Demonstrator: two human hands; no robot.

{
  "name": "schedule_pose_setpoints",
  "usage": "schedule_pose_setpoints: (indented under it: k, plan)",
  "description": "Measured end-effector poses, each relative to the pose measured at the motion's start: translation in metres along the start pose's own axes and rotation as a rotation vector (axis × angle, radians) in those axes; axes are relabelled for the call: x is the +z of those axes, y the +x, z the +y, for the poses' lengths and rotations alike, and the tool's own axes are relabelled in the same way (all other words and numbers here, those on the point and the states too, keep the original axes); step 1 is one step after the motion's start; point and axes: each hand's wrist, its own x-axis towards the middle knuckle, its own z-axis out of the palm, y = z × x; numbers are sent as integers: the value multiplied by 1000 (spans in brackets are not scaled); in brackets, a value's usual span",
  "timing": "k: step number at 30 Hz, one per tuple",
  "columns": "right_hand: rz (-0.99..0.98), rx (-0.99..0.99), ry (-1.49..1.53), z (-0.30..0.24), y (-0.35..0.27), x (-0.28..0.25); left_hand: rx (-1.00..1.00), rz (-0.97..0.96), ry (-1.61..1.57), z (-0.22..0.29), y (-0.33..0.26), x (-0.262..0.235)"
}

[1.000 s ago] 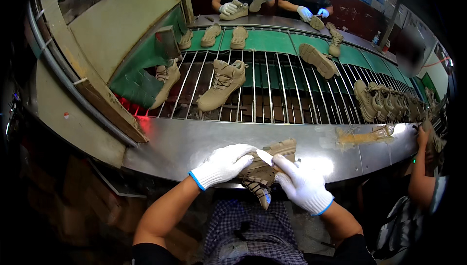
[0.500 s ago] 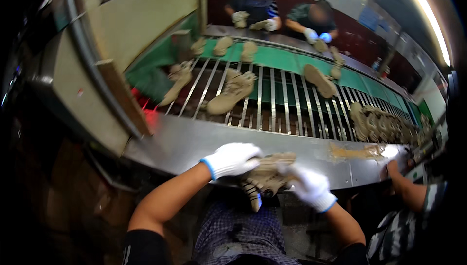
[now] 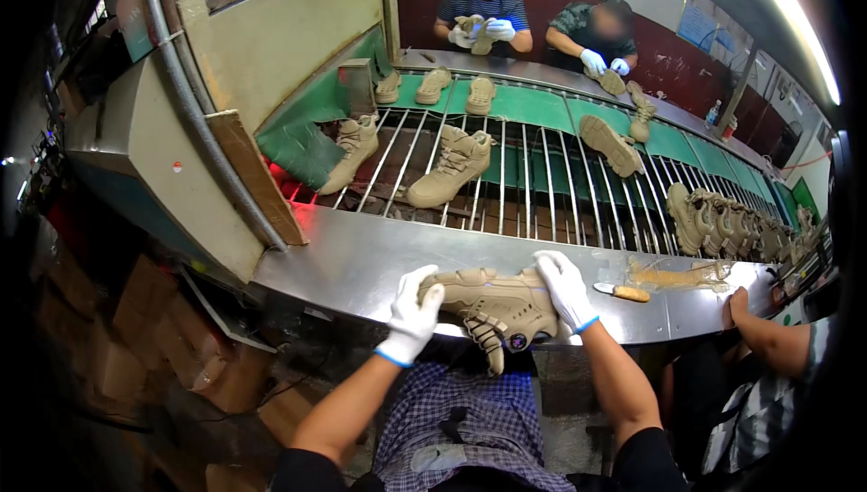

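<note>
A tan hiking boot [image 3: 508, 298] is held sideways over the metal ledge's near edge, its sole edge turned up and away from me. Dark-striped lacing and a round dark dial hang on the side near me. My left hand [image 3: 414, 313], in a white glove with a blue cuff, is closed round the boot's left end, thumb on the near side. At the other end, my right hand [image 3: 565, 290], gloved alike, grips with its fingers over the top. To the right of that hand lies a short knife [image 3: 623, 292] with a wooden handle.
Beyond the metal ledge [image 3: 361, 244] runs a rack of metal bars carrying tan boots [image 3: 452, 167], with a row of several [image 3: 695, 221] at right. Green belting [image 3: 533, 106] lies farther back. Two gloved co-workers handle shoes opposite; another person's arm [image 3: 768, 343] rests at right.
The boot has turned to lie level between my hands. My right hand, blurred before, now grips its right end. The knife shows on the ledge, where I saw none before. The head view has shifted.
</note>
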Motion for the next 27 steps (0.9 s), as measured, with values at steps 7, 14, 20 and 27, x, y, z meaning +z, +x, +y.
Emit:
schedule_pose_setpoints:
  k: [7,14,20,27]
  plan:
    - [-328,191,-158,-47,-121,-12,-425,-365,156,30,56,22]
    - [-528,436,118,-56,-206,17,-290,-662,-32,75,27,38]
    - [-358,450,440,-37,-152,43,-160,-703,-74,56,31,57]
    - [-545,462,680,-30,-145,36,-365,-649,-417,15,14,38]
